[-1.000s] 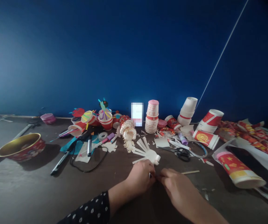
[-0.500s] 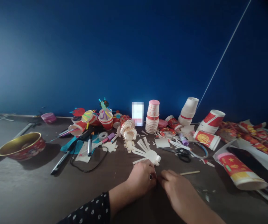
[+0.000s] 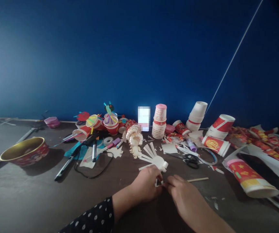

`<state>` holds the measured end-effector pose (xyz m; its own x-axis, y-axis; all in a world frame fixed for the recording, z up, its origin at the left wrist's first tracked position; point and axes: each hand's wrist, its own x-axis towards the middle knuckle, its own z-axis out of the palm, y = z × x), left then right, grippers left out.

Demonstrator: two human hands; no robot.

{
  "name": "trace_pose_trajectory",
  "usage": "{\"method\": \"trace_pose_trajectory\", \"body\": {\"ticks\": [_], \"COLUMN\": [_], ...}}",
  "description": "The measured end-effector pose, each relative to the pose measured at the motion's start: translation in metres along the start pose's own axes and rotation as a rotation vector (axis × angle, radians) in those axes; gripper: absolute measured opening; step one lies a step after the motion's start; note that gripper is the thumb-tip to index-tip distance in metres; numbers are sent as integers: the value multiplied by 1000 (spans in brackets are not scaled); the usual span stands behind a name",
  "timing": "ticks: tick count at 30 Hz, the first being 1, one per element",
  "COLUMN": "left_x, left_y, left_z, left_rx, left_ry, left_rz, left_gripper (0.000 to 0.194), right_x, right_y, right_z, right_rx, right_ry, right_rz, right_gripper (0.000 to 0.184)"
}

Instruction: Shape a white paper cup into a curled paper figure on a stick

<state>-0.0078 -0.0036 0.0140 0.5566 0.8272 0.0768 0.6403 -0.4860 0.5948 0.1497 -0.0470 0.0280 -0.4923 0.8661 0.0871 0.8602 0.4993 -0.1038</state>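
Note:
A white paper cup cut into strips (image 3: 157,161) lies splayed on the dark table, with several straight strips fanning to the left and curled ones at its right. My left hand (image 3: 147,183) is closed at its near edge, pinching a white paper strip (image 3: 159,183) that bends into a small loop. Close beside it on the right, my right hand (image 3: 181,191) has its fingertips pressed together on the same strip's end. Fingers partly hide the strip. A thin wooden stick (image 3: 198,179) lies just past my right hand.
Black scissors (image 3: 191,161) lie behind my right hand. Stacked paper cups (image 3: 159,121) stand at the back, and a red-and-yellow cup (image 3: 252,179) lies at right. A gold-lined bowl (image 3: 25,152) stands at left, near a marker (image 3: 94,152) and craft figures (image 3: 109,121).
The loop of paper between my hands has opened wider and shows more. My right hand stays nearly in place, and the whole view has shifted slightly.

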Motion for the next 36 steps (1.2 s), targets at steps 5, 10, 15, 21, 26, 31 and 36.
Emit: {"method": "trace_pose_trajectory", "body": {"ticks": [5, 10, 15, 21, 26, 31, 36], "left_x": [0, 2, 2, 3, 3, 2, 2], "left_y": [0, -1, -2, -1, 2, 3, 0], "left_z": [-2, 2, 7, 9, 7, 7, 7], "left_rx": [-13, -17, -22, -12, -10, -11, -17], "left_ry": [-12, -7, 15, 22, 9, 27, 11], "left_rz": [18, 31, 24, -8, -30, -20, -6], "left_gripper": [12, 9, 11, 13, 11, 15, 15], "right_x": [-1, -2, -2, -2, -5, -6, -6], "right_y": [-1, -3, 0, 6, 1, -3, -2], "right_z": [-5, -10, -12, -10, -7, 6, 12], "right_rx": [33, 53, 160, 208, 95, -53, -75], "right_ry": [-26, -40, -78, -70, -41, 5, 19], "right_rz": [10, 23, 74, 136, 75, 33, 19], "right_gripper": [30, 32, 31, 34, 31, 28, 25]}}
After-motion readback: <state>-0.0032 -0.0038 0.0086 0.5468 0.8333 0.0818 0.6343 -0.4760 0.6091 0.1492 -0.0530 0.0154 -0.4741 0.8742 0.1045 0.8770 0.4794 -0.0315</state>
